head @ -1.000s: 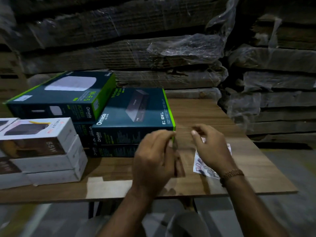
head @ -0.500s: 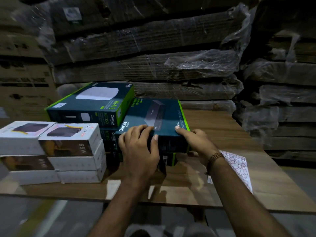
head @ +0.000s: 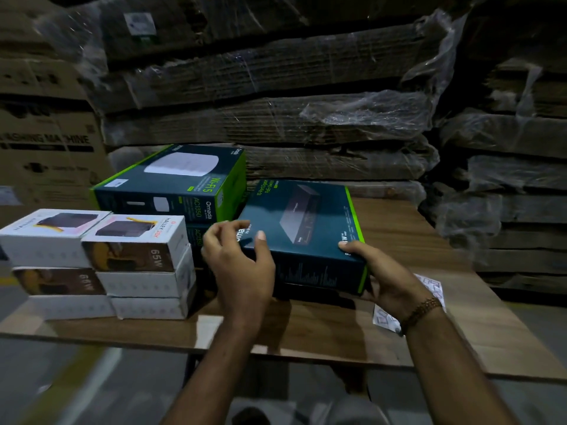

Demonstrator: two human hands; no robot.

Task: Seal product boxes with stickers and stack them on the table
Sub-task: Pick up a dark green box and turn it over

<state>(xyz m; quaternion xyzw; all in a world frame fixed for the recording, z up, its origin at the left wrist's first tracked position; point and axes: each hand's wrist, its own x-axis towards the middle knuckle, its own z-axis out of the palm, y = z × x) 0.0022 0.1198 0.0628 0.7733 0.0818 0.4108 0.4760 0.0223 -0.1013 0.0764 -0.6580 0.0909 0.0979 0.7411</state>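
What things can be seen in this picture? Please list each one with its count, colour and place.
switch box: 1, dark teal with green edge, table centre, held at its near corners
Wi-Fi box: 1, dark teal and green, on top of another teal box behind the left hand
white boxes: about 6 visible, white with brown sides, two stacks at table left
sticker sheet: 1, white, under the right wrist
table: 1, brown wood
wrapped cardboard: stacks, brown, behind
left hand: fingers curled at the box's near left corner
right hand: grips the near right corner
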